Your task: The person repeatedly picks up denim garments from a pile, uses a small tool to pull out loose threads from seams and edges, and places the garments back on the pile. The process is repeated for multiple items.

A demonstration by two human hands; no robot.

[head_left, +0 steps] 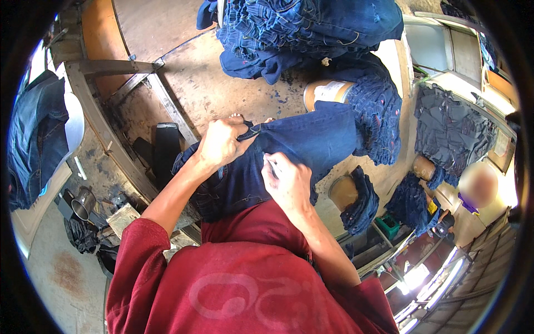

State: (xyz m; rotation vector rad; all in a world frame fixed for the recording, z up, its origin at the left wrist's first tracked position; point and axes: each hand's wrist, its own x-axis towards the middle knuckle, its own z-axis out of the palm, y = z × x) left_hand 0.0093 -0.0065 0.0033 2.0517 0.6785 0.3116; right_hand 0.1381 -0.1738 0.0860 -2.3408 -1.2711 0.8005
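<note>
A pair of dark blue jeans [311, 139] lies stretched across the worn wooden table [222, 89] in front of me. My left hand [221, 142] grips the waistband edge of the jeans, pulling a fold of denim up. My right hand [286, 181] presses on the jeans just below, with a thin light tool pinched between its fingers, its tip touching the fabric. My red sleeves come in from the lower edge.
A tall stack of folded jeans [311, 28] stands at the table's far side. More jeans hang over rounded forms [378, 106] on the right. Another person [473, 189] sits at the far right. A metal cup [83, 203] and clutter lie at the lower left.
</note>
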